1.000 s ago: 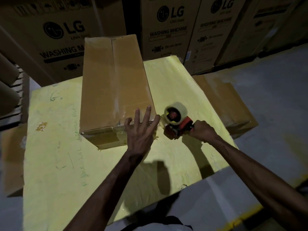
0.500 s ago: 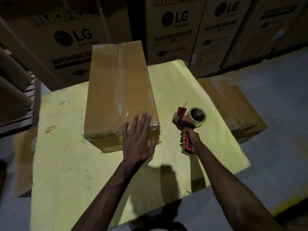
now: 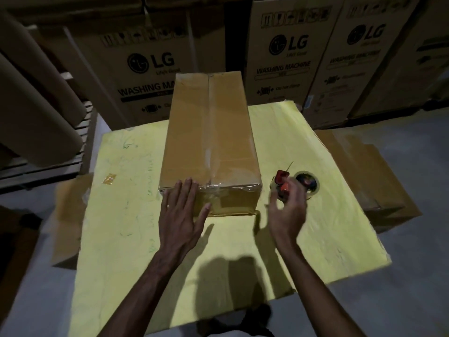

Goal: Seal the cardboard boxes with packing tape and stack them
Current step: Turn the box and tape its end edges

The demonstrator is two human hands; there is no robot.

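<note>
Dimly lit, edges soft. Right hand point(image 3: 289, 212) is smeared by motion, its fingers loosely curled over the orange grip of the tape dispenser point(image 3: 305, 184), which lies on the yellow bench point(image 3: 136, 239) just past the fingertips. Cannot tell whether the hand grips it or only hovers. The dispenser's blade end is hard to make out.

Left hand point(image 3: 181, 215) lies flat with fingers straight, pressing the near top edge of the cardboard box point(image 3: 211, 132), thumb spread over the end face. The box runs away from that hand, with clear tape point(image 3: 211, 142) along the centre seam and across the near end.

Half a second ago the right hand held the dispenser upright, off the bench; now it lies down. Left hand has slid leftward along the box edge.

Second box point(image 3: 371, 181) sits on the floor to the right of the right hand, partly hidden by the bench.
</note>
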